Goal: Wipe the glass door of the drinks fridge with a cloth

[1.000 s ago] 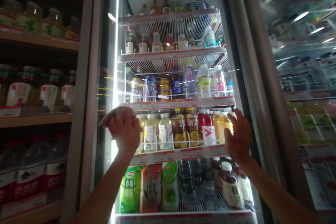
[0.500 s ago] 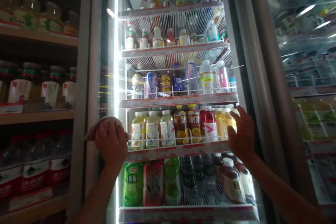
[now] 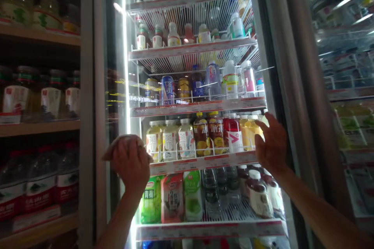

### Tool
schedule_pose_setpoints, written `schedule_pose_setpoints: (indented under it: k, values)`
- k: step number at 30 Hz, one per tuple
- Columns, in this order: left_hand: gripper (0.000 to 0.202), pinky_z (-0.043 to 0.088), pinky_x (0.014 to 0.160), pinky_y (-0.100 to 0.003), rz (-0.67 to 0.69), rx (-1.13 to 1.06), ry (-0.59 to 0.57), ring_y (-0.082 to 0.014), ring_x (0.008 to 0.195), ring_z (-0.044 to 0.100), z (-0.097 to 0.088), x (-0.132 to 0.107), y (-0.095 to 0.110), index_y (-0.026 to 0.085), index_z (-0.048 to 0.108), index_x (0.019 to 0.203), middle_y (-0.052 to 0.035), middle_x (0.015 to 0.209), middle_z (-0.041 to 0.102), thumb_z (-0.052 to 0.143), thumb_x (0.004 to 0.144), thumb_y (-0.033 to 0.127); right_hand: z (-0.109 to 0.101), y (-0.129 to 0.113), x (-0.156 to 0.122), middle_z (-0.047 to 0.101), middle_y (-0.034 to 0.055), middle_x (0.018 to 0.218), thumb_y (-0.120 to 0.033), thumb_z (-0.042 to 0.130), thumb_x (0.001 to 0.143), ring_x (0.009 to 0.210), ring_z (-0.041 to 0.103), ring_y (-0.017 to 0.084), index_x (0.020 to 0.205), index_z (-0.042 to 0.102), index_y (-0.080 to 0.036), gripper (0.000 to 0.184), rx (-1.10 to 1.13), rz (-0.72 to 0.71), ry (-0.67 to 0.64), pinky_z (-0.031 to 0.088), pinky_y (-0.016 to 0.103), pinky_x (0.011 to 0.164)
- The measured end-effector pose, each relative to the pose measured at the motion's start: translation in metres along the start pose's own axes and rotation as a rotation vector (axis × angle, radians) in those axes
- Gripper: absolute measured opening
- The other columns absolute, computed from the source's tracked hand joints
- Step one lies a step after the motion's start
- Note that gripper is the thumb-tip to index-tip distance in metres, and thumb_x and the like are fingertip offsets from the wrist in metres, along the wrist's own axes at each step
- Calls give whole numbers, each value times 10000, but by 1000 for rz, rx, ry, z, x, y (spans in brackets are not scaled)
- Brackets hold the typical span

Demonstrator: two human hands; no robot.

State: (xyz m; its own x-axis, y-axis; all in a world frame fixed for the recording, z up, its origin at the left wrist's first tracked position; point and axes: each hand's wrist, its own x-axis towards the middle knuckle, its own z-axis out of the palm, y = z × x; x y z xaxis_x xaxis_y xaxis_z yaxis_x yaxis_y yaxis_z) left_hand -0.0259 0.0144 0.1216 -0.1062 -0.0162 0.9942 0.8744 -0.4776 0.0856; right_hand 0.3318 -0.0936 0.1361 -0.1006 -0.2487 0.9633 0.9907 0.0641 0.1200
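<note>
A greyish cloth lies bunched under my left hand. The fingers of that hand press it flat against the glass door, near the left edge of a lit drinks cooler. On the right side of the glass is my right hand, fingers spread and no object in them; whether its fingertips touch the pane I cannot tell. Behind the glass, between both hands, stands a row of tea bottles and a red drink bottle.
Wire shelves inside the cooler carry bottles, cans and green cartons. To the left, a wooden shelf holds jars and red-labelled water bottles. A metal door frame runs down the right, with another glass-fronted cooler beyond.
My left hand and the cloth have shifted a little right and down across the glass. My right hand stays almost in place. The view has tilted slightly.
</note>
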Motion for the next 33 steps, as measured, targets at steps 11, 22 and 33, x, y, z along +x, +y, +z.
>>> schedule_pose_setpoints:
  k: [11, 22, 33]
  values:
    - [393, 268, 1056, -476, 424, -115, -120, -267, 1239, 388, 7, -37, 87, 291, 502, 1242, -57, 1266, 528, 486, 850, 274, -6, 6, 0, 381, 135, 1409, -241, 383, 872, 1317, 350, 251, 1210, 495, -156, 366, 80, 35, -6, 348, 487, 1049]
    - [370, 155, 1101, -499, 528, -164, -140, -258, 1269, 340, 18, -61, 136, 301, 521, 1220, -29, 1310, 502, 490, 853, 341, -5, 4, 0, 374, 119, 1418, -236, 403, 864, 1309, 361, 270, 1239, 468, -191, 384, 51, -27, -21, 350, 496, 1037]
    - [545, 308, 979, -629, -45, 105, 3, -398, 1301, 298, -18, -55, -29, 171, 317, 1387, -218, 1410, 313, 436, 862, 255, -5, 5, -1, 343, 105, 1433, -251, 399, 873, 1326, 330, 266, 1254, 449, -210, 387, 72, 13, -22, 337, 504, 1050]
